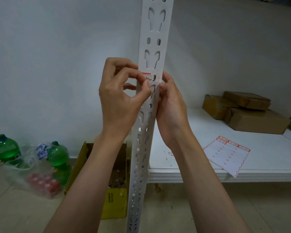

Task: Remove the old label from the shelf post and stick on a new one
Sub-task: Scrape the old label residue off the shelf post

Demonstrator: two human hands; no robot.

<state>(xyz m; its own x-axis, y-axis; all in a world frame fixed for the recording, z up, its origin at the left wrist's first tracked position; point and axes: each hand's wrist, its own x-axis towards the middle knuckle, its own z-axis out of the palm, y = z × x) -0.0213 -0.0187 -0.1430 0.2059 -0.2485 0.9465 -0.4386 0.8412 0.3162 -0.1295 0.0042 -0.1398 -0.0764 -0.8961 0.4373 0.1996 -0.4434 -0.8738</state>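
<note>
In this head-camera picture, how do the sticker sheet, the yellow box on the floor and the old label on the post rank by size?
1. yellow box
2. sticker sheet
3. old label, partly torn

Box and sheet sit at different distances, so that order is unsure.

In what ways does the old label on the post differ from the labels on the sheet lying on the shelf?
The old label sits upright on the shelf post; the sheet labels lie flat on the shelf.
The old label is torn, partly scraped off; the sheet labels look whole.
The left hand and right hand work at the old label; nothing touches the sheet labels.
Both have red borders.
</note>
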